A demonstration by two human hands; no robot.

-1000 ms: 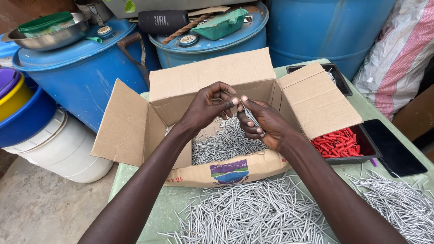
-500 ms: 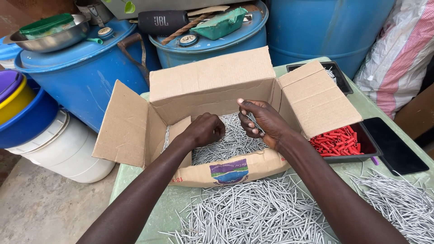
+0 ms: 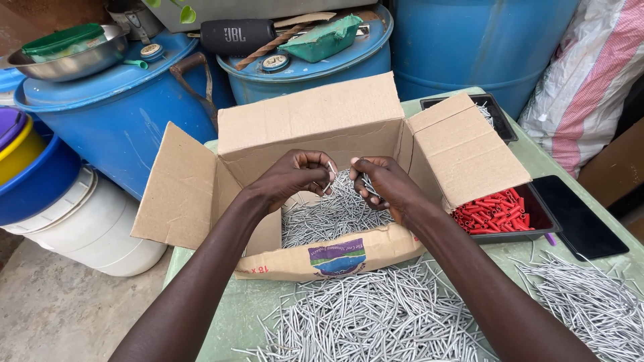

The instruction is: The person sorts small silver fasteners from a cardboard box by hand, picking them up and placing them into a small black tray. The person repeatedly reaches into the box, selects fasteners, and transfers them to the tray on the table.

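Observation:
An open cardboard box point(image 3: 315, 127) sits on a green table point(image 3: 248, 305), with many short silver metal pieces point(image 3: 332, 214) inside. My left hand point(image 3: 295, 175) is raised over the box and pinches one silver piece between its fingertips. My right hand point(image 3: 382, 184) hovers close beside it, fingers curled around a few silver pieces. The two hands nearly touch above the box's contents.
Heaps of silver pieces lie on the table in front point(image 3: 376, 318) and at the right point(image 3: 597, 302). A black tray of red plugs point(image 3: 493, 214) and a dark phone point(image 3: 580, 218) lie right of the box. Blue drums point(image 3: 114, 114) and a white bucket point(image 3: 94, 231) stand behind and left.
My left hand dipped down into the box, then rose again with a silver piece toward my right hand. The right hand stayed over the box.

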